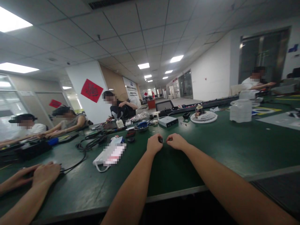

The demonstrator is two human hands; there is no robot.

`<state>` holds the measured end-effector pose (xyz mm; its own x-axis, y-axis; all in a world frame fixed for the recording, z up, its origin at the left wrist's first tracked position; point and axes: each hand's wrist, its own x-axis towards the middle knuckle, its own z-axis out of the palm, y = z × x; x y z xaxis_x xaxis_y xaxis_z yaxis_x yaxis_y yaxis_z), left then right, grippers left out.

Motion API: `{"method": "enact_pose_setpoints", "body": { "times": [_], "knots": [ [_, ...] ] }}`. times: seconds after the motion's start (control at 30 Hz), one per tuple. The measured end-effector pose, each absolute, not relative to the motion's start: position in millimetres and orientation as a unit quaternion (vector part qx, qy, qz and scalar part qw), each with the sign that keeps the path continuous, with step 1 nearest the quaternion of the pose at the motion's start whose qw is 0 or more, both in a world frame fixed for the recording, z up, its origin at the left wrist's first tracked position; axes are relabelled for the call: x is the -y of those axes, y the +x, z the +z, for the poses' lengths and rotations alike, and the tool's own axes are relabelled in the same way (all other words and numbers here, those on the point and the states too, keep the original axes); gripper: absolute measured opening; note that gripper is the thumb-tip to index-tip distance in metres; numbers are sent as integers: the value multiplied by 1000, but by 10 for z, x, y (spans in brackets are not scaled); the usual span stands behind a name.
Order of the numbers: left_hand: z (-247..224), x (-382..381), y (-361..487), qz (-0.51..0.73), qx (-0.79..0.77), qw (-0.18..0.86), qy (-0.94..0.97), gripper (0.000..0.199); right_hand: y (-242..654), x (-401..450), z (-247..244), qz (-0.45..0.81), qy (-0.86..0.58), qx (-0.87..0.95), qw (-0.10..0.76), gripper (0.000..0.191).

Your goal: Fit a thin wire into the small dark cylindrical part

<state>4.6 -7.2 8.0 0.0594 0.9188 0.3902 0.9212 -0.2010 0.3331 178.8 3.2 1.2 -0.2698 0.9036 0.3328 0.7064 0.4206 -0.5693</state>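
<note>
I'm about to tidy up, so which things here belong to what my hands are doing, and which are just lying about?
In use:
- small dark round part, in your left hand
- whatever your right hand pinches, too small to name

Probably just lying about:
- white round grille
- grey box
- blue item

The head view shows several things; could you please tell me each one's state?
Left hand: closed on a small dark object
Right hand: fingertips pinched, contents unclear
White fan grille: lying flat
Black cable: loosely looped
Clear plastic: crumpled
Ceiling lights: lit
</note>
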Motion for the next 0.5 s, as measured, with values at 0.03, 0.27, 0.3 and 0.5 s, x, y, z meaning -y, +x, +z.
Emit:
{"method": "enact_pose_setpoints", "body": {
  "times": [0.03,0.27,0.3,0.5],
  "knots": [
    [78,68,43,-271,626,6,-732,26,1782,-25,18,159,-508,785,317,20],
    [46,34,60,-292,590,28,-752,20,1795,-50,21,156,-520,772,331,25],
    [42,34,59,-293,588,29,-754,19,1797,-55,14,158,-522,771,329,24],
    [30,24,33,-297,584,32,-755,22,1761,-59,-7,181,-500,780,329,22]
  ]
}}
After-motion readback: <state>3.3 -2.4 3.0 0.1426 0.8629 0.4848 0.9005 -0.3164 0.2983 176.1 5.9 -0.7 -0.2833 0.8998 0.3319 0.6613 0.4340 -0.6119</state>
